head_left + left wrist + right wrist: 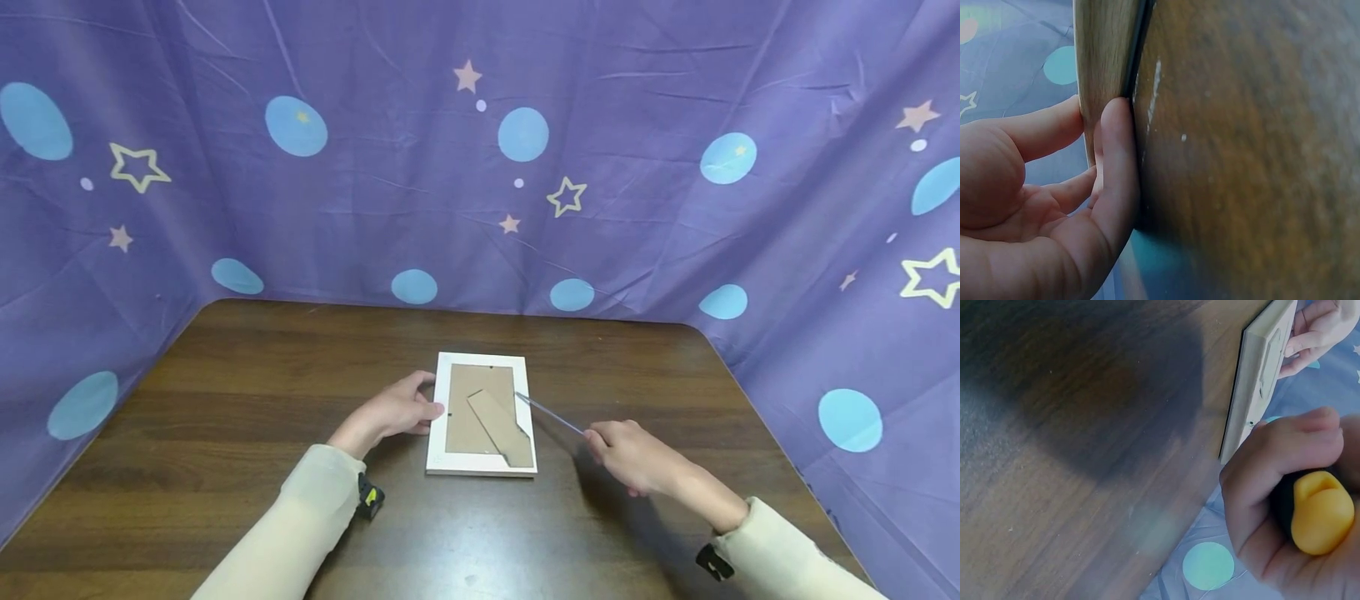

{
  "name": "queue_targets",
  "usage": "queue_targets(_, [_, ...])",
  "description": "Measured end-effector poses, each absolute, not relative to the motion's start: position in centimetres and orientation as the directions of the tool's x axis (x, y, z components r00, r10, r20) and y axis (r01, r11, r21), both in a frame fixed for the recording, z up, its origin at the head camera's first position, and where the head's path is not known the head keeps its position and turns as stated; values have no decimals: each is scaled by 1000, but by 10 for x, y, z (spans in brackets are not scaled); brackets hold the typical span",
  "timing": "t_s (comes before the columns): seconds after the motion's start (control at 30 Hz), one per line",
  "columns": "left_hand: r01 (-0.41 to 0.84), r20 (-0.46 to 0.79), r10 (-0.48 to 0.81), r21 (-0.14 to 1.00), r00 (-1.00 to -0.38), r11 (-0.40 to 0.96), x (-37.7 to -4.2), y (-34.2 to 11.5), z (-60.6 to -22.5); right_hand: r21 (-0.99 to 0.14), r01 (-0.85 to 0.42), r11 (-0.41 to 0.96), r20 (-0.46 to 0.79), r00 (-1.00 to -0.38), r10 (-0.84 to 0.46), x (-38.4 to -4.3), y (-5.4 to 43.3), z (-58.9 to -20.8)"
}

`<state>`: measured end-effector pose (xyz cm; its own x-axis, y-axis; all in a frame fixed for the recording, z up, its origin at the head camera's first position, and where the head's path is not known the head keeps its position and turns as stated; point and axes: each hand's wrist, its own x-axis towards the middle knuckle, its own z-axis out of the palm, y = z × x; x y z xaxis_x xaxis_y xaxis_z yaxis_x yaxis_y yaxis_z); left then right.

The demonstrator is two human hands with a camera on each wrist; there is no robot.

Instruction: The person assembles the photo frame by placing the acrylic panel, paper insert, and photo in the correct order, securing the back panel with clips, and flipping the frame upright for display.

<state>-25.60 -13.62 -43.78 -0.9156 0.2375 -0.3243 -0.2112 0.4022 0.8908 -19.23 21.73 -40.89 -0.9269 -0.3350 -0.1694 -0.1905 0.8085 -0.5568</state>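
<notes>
A white picture frame (pixel 465 463) lies back side up on the wooden table, showing its brown backing board (pixel 461 387) and a slanted easel stand (pixel 497 425). My left hand (pixel 397 407) grips the frame's left edge, thumb at the upper edge and fingers along the side. In my right hand (pixel 630 457) is a screwdriver (pixel 551 413), its thin metal shaft pointing left. The tip is at the right inner edge of the frame, beside the backing. Its yellow and black handle (pixel 1322 515) sits inside my curled fingers, mostly hidden in the head view.
The dark wooden table (pixel 247 417) extends around the frame. Behind it and at both sides hangs a purple cloth (pixel 420 150) with blue dots and stars. Dark straps with small devices (pixel 370 497) are on both wrists.
</notes>
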Motion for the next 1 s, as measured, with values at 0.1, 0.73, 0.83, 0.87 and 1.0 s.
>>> queue_targets(0.1, [-213, -325, 236, 890, -916, 402, -256, -136, -438, -556, -198, 807, -164, -926, -340, -192, 217, -410])
queue_targets(0.73, [-193, -308, 254, 898, -917, 395, -256, -137, -439, -386, -401, 830, -91, -879, -467, -196, 212, -399])
queue_targets(0.83, [-183, -303, 252, 895, -919, 408, -256, -137, -439, -342, -408, 847, -95, -882, -463, -197, 209, -398])
queue_targets(0.87, [-182, -302, 250, 893, -920, 411, -256, -137, -439, -326, -407, 853, -96, -884, -458, -197, 208, -398])
queue_targets(1.0, [-174, -296, 253, 894, -921, 413, -257, -138, -440, -282, -405, 870, -102, -889, -447, -197, 203, -395])
